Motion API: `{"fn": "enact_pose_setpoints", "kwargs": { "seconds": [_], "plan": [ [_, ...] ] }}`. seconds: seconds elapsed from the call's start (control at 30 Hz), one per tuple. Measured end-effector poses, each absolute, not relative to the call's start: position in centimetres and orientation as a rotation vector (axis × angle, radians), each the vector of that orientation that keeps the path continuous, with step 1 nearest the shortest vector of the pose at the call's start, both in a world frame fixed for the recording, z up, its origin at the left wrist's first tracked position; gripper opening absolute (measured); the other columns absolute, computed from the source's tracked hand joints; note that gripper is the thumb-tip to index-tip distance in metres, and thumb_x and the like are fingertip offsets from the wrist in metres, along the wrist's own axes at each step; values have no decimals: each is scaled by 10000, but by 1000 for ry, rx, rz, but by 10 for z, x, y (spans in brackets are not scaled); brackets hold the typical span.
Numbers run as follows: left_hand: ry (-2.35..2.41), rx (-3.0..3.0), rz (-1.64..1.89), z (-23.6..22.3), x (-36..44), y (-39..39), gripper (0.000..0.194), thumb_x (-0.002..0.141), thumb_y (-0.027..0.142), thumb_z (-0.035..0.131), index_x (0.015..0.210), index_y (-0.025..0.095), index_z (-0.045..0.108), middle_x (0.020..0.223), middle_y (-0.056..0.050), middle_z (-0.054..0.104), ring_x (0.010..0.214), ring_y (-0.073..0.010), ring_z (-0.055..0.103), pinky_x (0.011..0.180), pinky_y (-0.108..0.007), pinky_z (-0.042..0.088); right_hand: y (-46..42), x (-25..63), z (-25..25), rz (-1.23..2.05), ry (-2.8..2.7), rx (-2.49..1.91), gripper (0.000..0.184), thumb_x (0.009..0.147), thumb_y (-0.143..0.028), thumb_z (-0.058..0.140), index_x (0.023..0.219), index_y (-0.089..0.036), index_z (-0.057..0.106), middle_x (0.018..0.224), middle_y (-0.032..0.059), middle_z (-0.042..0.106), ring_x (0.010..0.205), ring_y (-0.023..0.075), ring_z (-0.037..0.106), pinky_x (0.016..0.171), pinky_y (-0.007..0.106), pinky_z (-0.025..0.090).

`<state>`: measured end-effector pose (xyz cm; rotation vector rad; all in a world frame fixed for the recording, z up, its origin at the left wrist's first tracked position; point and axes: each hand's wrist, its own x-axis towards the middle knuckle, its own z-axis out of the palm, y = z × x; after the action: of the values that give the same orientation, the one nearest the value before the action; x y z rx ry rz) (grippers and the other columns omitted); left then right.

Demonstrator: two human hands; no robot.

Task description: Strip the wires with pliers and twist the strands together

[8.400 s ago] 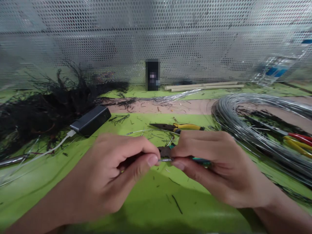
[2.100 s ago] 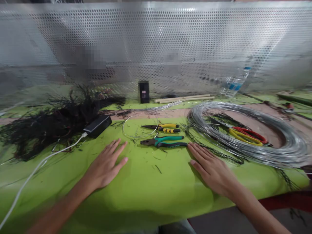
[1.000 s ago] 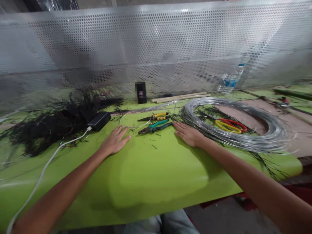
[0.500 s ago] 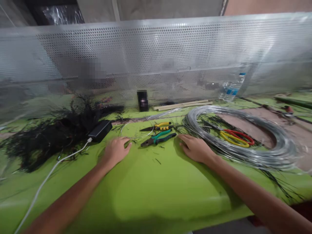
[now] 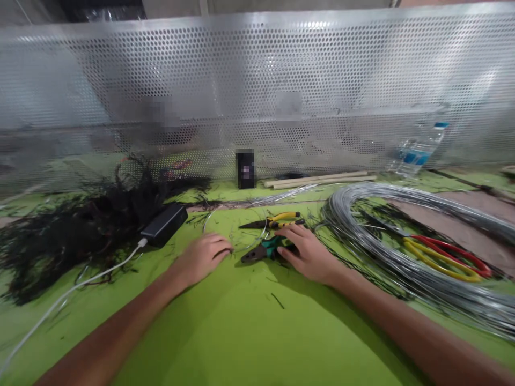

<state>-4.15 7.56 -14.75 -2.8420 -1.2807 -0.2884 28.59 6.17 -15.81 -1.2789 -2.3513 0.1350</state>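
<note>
The right hand [image 5: 309, 253] covers the handles of the green-handled combination pliers [image 5: 261, 251] on the counter [image 5: 241, 332]; I can't tell whether its grip has closed. The left hand [image 5: 203, 258] curls beside a thin wire loop [image 5: 205, 219], its grip hidden from me.

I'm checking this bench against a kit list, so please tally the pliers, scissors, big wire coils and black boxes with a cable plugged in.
Pliers: 2, the green-handled pliers at the right hand and the yellow-handled pliers
Scissors: 1
Big wire coil: 1
Black box with cable: 1
Total: 5
</note>
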Motion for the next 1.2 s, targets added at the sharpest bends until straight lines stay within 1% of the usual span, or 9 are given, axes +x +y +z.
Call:
{"fn": "enact_pose_setpoints", "kwargs": {
  "seconds": [0.13, 0.2, 0.37, 0.47, 0.6, 0.73, 0.83, 1.0, 1.2],
  "plan": [
    [-1322, -2844, -307, -149, -42, 71, 259, 1052, 361, 664, 1223, 169, 689, 1236, -92, 705, 1087, -224, 701, 974, -450, 617, 61, 289, -174, 116, -2361, -1293, 484, 1109, -424, 414, 1494, -197, 600, 1531, 168, 630, 1440, 356, 540, 1182, 592, 445],
    [-1383, -2828, -317, -149, -41, 69, 316, 1060, 365, 649, 1318, 184, 662, 1331, -109, 679, 1179, -252, 684, 1041, -497, 593, 62, 287, -176, 104, -2358, -1321, 524, 1119, -450, 364, 1534, -202, 565, 1589, 163, 582, 1478, 357, 502, 1209, 612, 407],
    [-1654, -2706, -288, -151, -43, 61, 642, 1106, 521, 475, 1669, 250, 331, 1728, -178, 333, 1568, -393, 387, 1238, -655, 397, 61, 282, -169, 48, -2308, -1453, 608, 1100, -500, 381, 1578, -147, 512, 1651, 183, 501, 1521, 379, 446, 1261, 593, 367],
    [-1807, -2623, -222, -151, -49, 44, 746, 1094, 659, 315, 1719, 267, 212, 1793, -154, 186, 1637, -418, 243, 1270, -645, 344, 45, 285, -163, 19, -2221, -1594, 626, 1101, -481, 358, 1595, -112, 472, 1689, 216, 431, 1535, 419, 428, 1232, 624, 412],
    [-1909, -2512, -183, -156, -63, 4, 854, 1033, 755, 322, 1719, 254, 228, 1812, -110, 105, 1665, -409, 140, 1318, -625, 249, 3, 304, -160, 30, -2156, -1729, 684, 1100, -497, 338, 1654, -96, 360, 1718, 235, 371, 1522, 410, 472, 1170, 587, 514],
    [-2044, -2398, -150, -163, -89, -23, 977, 1002, 801, 294, 1687, 105, 307, 1759, -243, 226, 1635, -467, 211, 1298, -683, 242, -31, 325, -167, 57, -2216, -1771, 663, 1108, -491, 293, 1631, -108, 435, 1706, 195, 432, 1564, 354, 446, 1275, 537, 411],
    [-2082, -2389, -135, -163, -107, -23, 915, 1003, 782, 395, 1679, 168, 353, 1765, -197, 245, 1640, -441, 218, 1298, -664, 271, -34, 329, -176, 82, -2289, -1781, 699, 1106, -523, 285, 1640, -98, 439, 1710, 189, 427, 1614, 345, 360, 1309, 554, 339],
    [-2083, -2353, -199, -159, -115, -13, 672, 1038, 546, 623, 1600, 216, 454, 1706, -162, 377, 1557, -388, 393, 1260, -671, 342, -26, 325, -181, 98, -2338, -1797, 769, 1113, -563, 213, 1696, -73, 323, 1764, 173, 283, 1654, 319, 239, 1336, 552, 262],
    [-2023, -2326, -281, -164, -110, -13, 571, 1025, 452, 683, 1519, 211, 530, 1616, -149, 471, 1460, -371, 494, 1197, -650, 438, -21, 327, -189, 75, -2347, -1791, 746, 1118, -533, 212, 1700, -78, 318, 1768, 157, 273, 1657, 306, 225, 1347, 532, 246]
  ]
}}
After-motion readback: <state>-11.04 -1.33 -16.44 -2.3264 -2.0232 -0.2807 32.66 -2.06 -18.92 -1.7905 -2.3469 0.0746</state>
